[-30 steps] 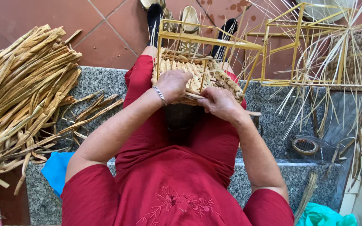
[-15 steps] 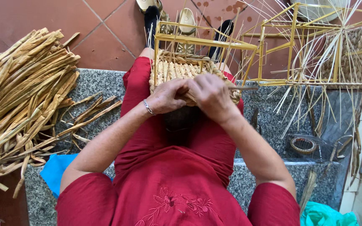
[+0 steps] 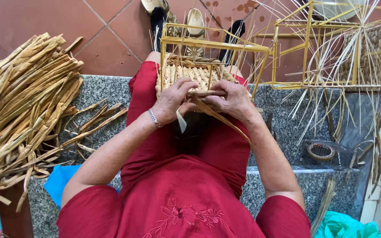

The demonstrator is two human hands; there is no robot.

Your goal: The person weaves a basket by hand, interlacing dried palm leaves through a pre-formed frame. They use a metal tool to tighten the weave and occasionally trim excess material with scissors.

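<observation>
**Two hands, one strand, at the near edge of a half-woven basket**

Far left first: a big heap of dried straw strands (image 3: 20, 114) fans across the granite bench (image 3: 98, 90), pale tan and flat, tips trailing toward the lap. A blue cloth (image 3: 60, 183) peeks out under the elbow.

Now the left hand (image 3: 173, 101). The forearm comes up from lower left, a silver bracelet (image 3: 155, 118) sits at the wrist, knuckles up, fingers curled down over the rim of the woven piece. It is pinching the straw strand (image 3: 206, 93). A loose cut end hangs below the palm.

That strand lies nearly level, its long axis running left to right between the two hands, then a tail bends away and slants down to the right across the red dress (image 3: 186, 194). It looks twisted, glossy, golden brown.

Behind it sits the basket on its frame (image 3: 195, 72), resting on the knees. Yellow metal rods make an open box, and tight rows of pale weave fill its near side.

The right hand (image 3: 232, 100) mirrors the left: wrist bent, fingers closed on the strand's other end, thumb pressing inward.

Further right, an empty yellow wire frame (image 3: 314, 48) stands with thin stalks spraying out. Below it lies a roll of tape (image 3: 321, 151).
</observation>
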